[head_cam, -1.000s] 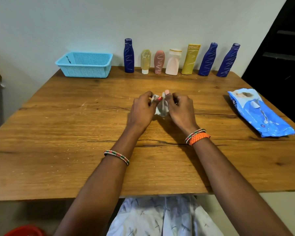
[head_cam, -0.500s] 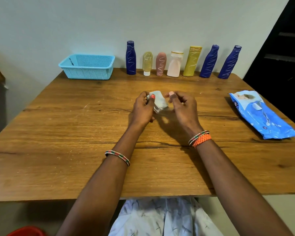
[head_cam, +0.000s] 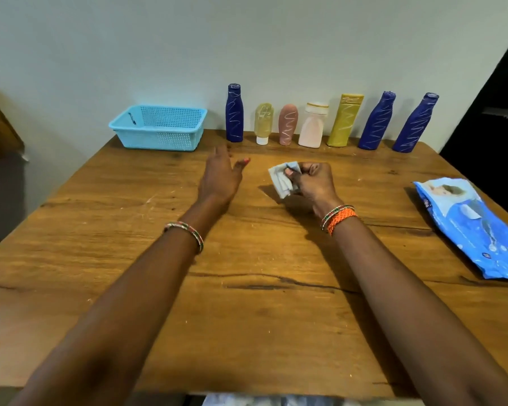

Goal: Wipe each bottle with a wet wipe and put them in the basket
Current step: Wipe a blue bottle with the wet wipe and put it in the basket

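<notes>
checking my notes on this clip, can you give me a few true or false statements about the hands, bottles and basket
1. The right hand grips a folded wet wipe. True.
2. The left hand holds a bottle. False: its fingers are straight and it holds nothing, stretched toward the row of bottles.
3. Seven bottles stand along the wall, from the leftmost blue bottle to the rightmost blue bottle. True.
4. The basket has a bottle in it. False: no bottle shows in it; all stand on the table.
5. The pack of wipes lies to the left of the basket. False: it lies at the table's right side.
</notes>
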